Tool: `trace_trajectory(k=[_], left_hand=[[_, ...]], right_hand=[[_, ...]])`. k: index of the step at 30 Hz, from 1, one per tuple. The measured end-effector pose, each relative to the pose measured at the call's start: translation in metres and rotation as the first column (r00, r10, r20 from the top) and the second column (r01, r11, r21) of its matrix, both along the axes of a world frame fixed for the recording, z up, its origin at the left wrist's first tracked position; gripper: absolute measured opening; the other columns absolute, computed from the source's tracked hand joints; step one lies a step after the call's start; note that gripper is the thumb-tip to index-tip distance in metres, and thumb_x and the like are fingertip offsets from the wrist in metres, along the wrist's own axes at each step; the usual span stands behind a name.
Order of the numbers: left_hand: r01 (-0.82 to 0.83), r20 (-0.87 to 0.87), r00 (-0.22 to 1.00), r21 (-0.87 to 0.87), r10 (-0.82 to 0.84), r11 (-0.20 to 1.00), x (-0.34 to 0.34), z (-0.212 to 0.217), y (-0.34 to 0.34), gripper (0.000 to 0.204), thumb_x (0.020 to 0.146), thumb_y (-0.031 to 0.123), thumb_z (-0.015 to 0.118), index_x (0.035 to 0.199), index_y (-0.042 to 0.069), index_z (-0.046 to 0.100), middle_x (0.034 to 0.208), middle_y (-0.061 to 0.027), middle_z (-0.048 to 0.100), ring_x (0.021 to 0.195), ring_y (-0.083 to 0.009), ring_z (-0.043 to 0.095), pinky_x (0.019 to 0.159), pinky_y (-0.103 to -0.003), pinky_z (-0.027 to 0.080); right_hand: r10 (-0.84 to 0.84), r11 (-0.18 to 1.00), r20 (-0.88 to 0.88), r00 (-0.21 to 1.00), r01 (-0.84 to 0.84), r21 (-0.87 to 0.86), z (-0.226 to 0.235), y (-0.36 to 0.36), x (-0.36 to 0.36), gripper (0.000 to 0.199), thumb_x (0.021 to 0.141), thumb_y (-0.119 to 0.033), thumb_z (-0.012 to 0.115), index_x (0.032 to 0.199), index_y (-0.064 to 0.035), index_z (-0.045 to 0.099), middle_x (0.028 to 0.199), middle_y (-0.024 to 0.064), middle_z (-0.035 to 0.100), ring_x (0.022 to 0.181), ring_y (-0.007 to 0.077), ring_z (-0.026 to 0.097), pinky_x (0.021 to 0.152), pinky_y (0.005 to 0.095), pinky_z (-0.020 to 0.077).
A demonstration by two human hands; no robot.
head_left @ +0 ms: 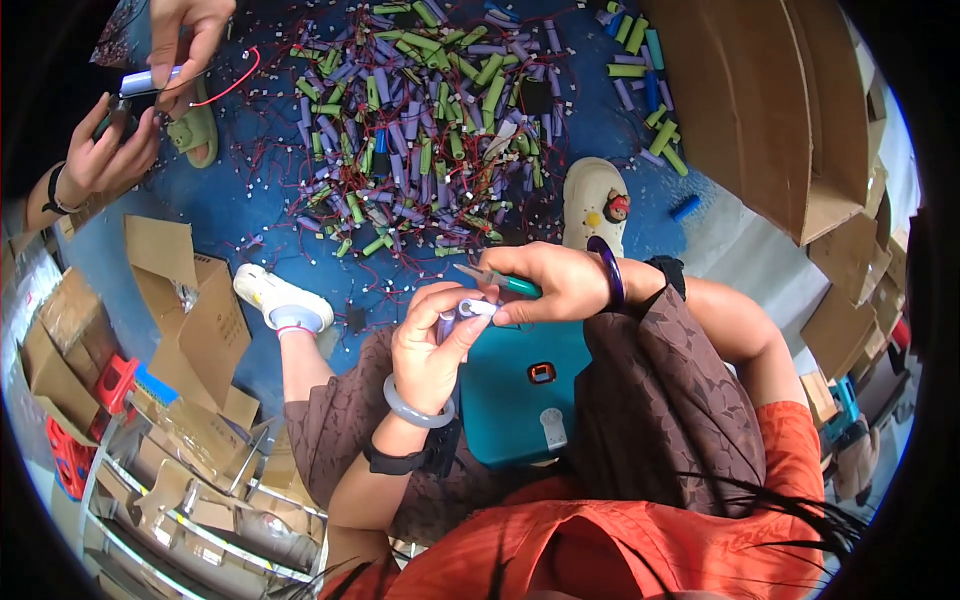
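Note:
My left hand [425, 340] is closed round a purple battery cell [478, 309], its fingers and thumb pressed on it above my lap. Close beside it, my right hand [560, 278] grips a tool with a green handle [522, 287] and a pointed grey tip; its exact kind is hard to tell. The tip points left, just above the cell, and the right fingertips are next to the cell's end. Beyond my hands a large heap of purple and green battery cells [425, 130] with thin red wires covers the blue floor.
A teal stool [510, 400] shows between my legs. Top left, another person's hands [120, 140] hold a purple cell [150, 80] with a red wire. Cardboard boxes stand at left [195, 320] and right [745, 110]. Several more cells [665, 135] lie beside the right box.

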State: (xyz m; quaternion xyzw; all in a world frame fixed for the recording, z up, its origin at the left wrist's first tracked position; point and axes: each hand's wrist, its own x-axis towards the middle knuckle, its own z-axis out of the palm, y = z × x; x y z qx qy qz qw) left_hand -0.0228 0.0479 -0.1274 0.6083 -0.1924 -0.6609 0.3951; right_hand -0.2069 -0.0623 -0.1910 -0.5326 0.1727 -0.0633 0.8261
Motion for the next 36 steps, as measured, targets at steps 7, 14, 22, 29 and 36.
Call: trace_trajectory(k=[7,14,22,29,36], left_hand=[[0.021,0.146,0.989,-0.043,-0.015,0.999,0.002,0.002,0.0,0.024,0.09,0.001,0.065,0.113,0.003,0.059,0.108,-0.0128,0.068,0.061,-0.0051,0.053,0.051,-0.017,0.043],[0.083,0.25,0.965,0.001,-0.081,0.997,0.007,0.002,0.004,0.03,0.089,0.001,0.066,0.119,0.004,0.063,0.104,-0.009,0.066,0.062,-0.0047,0.052,0.051,-0.017,0.043],[0.232,0.397,0.903,-0.131,-0.163,0.964,0.009,0.0,0.005,0.031,0.087,-0.001,0.068,0.117,0.005,0.066,0.1,-0.0031,0.061,0.067,-0.0045,0.053,0.055,-0.018,0.042],[0.325,0.386,0.893,-0.199,-0.231,0.925,0.018,0.005,-0.005,0.034,0.083,-0.001,0.071,0.116,0.005,0.068,0.1,-0.0061,0.064,0.075,-0.0097,0.057,0.064,-0.022,0.046],[0.478,0.465,0.807,-0.152,-0.364,0.865,0.024,0.012,-0.011,0.037,0.081,-0.001,0.072,0.118,0.005,0.067,0.1,-0.01,0.066,0.087,-0.0175,0.062,0.077,-0.027,0.05]], right_hand=[[-0.278,0.665,-0.218,0.935,0.024,-0.746,0.003,-0.016,-0.018,0.037,0.07,-0.015,0.074,0.106,-0.0149,0.064,0.1,0.0058,0.06,0.099,0.0275,0.057,0.086,0.0417,0.0408],[-0.266,0.428,-0.096,0.959,0.028,-0.903,0.013,-0.022,-0.01,0.047,0.062,-0.009,0.077,0.107,-0.0142,0.063,0.099,0.0046,0.057,0.099,0.0269,0.055,0.093,0.0466,0.0402],[-0.245,0.329,-0.035,0.969,0.049,-0.943,0.012,-0.019,-0.007,0.049,0.059,-0.011,0.077,0.106,-0.0147,0.063,0.095,0.0037,0.055,0.095,0.0251,0.057,0.096,0.0481,0.0403],[-0.199,0.543,-0.033,0.979,0.082,-0.836,0.012,-0.018,-0.01,0.051,0.058,-0.014,0.079,0.107,-0.0145,0.064,0.097,0.0041,0.056,0.097,0.0261,0.056,0.092,0.0451,0.0399],[-0.157,0.619,-0.091,0.983,0.026,-0.785,0.013,-0.015,-0.015,0.05,0.059,-0.016,0.08,0.107,-0.016,0.066,0.097,0.0029,0.057,0.097,0.0257,0.056,0.087,0.0414,0.0395]])
